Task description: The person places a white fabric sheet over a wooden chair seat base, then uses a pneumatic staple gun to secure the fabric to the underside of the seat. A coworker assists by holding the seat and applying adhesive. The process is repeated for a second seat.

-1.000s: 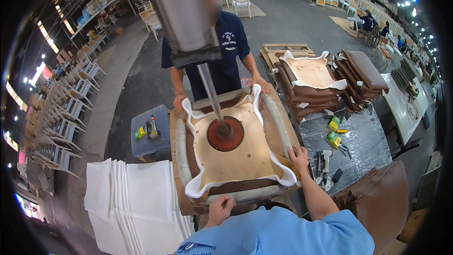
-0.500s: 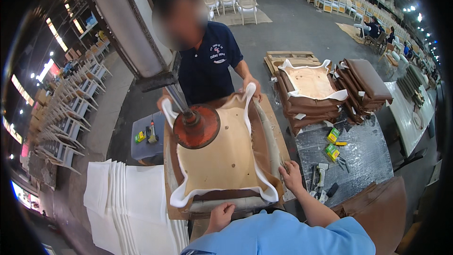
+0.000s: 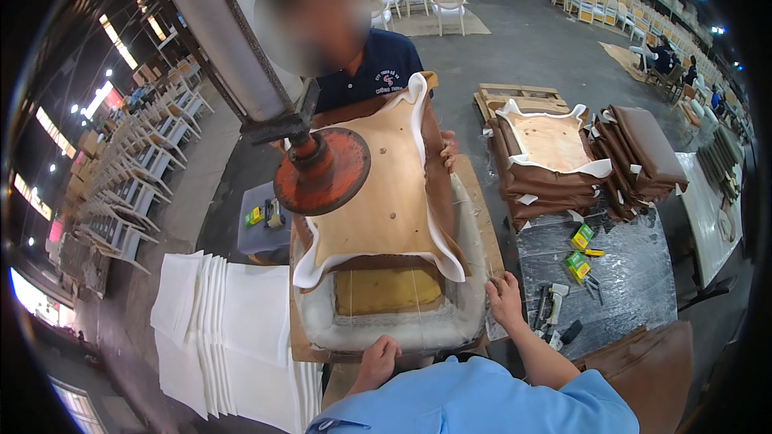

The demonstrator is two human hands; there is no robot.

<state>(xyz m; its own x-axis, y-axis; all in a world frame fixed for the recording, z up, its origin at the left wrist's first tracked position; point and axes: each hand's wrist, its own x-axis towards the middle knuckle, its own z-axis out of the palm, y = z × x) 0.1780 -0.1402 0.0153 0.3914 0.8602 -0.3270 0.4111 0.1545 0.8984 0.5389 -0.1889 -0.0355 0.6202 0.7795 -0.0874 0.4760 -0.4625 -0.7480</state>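
My left hand [image 3: 376, 363], fingers curled in, rests against the near rim of a padded grey mould [image 3: 438, 328]; whatever it may hold is hidden. On the right side, my right hand [image 3: 505, 299] has its fingers bent over the edge of the board [image 3: 476, 229] under the mould. Above the mould, a chair seat [image 3: 366, 217] of bare plywood with white foam edging and brown covering is tilted, its far end raised. A co-worker's hand [image 3: 449, 151] holds its far right side. A round red press head [image 3: 323, 170] hangs over the seat's left part, hiding some of it.
White foam sheets [image 3: 233, 313] are stacked at left. Finished brown seats [image 3: 643, 141] and a seat stack topped with bare plywood [image 3: 551, 141] stand at right, near a table [image 3: 635, 249] with a staple gun [image 3: 553, 305] and small boxes [image 3: 577, 265]. A steel column [image 3: 233, 32] rises at left.
The co-worker has lifted the seat away from me and tilted it up, uncovering the mould's near part and its yellowish middle. Both my hands stay nearly in place.
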